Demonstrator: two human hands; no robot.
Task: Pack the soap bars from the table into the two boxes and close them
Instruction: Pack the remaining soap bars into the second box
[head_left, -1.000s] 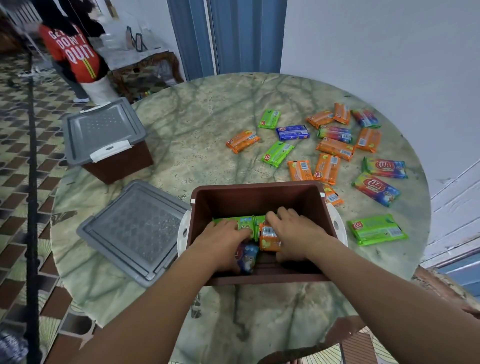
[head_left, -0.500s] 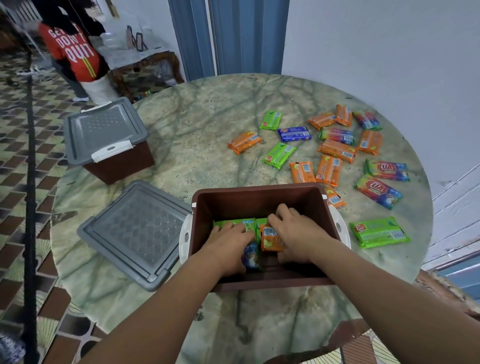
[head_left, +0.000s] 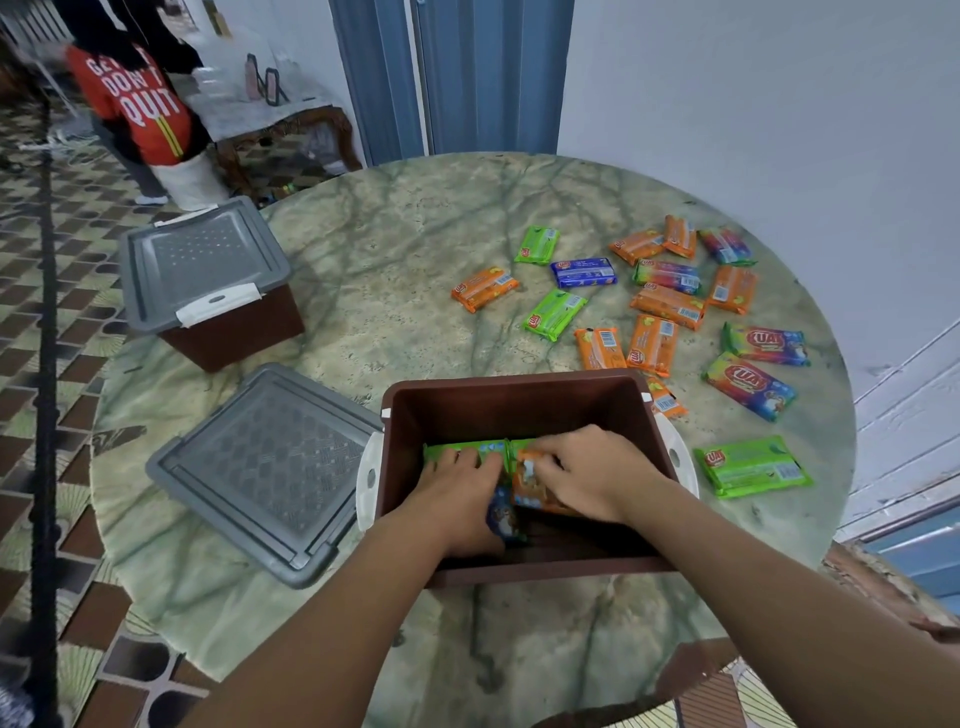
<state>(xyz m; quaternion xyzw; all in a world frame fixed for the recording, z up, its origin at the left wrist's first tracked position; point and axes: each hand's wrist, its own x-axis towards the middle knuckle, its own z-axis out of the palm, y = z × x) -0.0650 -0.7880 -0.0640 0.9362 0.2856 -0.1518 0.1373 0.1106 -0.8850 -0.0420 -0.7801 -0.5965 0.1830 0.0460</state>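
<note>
The wrapped soap bars (head_left: 519, 467) being arranged are lying on the floor of the open brown box (head_left: 511, 400), near its front wall. The left hand (head_left: 457, 493) is pressing flat on a green bar with fingers together; the right hand (head_left: 587, 478) is curling its fingertips round an orange bar (head_left: 530, 486). These bars are probably stiff, light, and slick in glossy wrap, so pinching the long edges looks safest. More loose soap bars (head_left: 654, 306) are waiting on the marble table (head_left: 395, 249), beside the grey lid (head_left: 270, 467) and the closed box (head_left: 208, 275).

Open brown box (head_left: 519, 405) part-filled; closed box (head_left: 218, 291) far-left; soap bars (head_left: 670, 306) scattered.
</note>
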